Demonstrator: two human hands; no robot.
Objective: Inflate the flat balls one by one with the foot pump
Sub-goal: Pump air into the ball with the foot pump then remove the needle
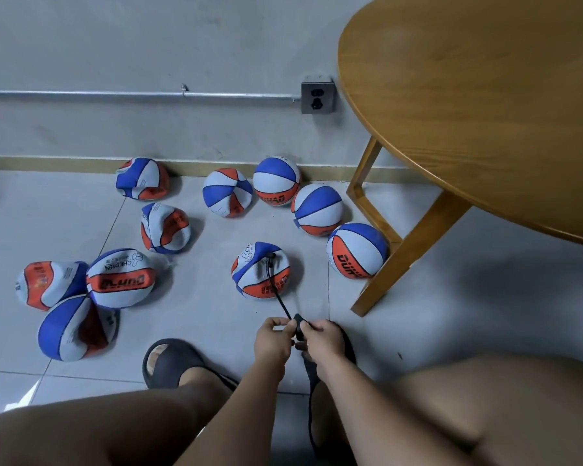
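Black hose fitting [298, 326] sits pinched between the curled fingers of left hand [272, 343] and right hand [324, 343].

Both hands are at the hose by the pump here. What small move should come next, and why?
Probably let go of the hose so pumping can start: its far end already sits in the middle ball, which looks slightly dented, while the left hand and right hand both pinch its near end.
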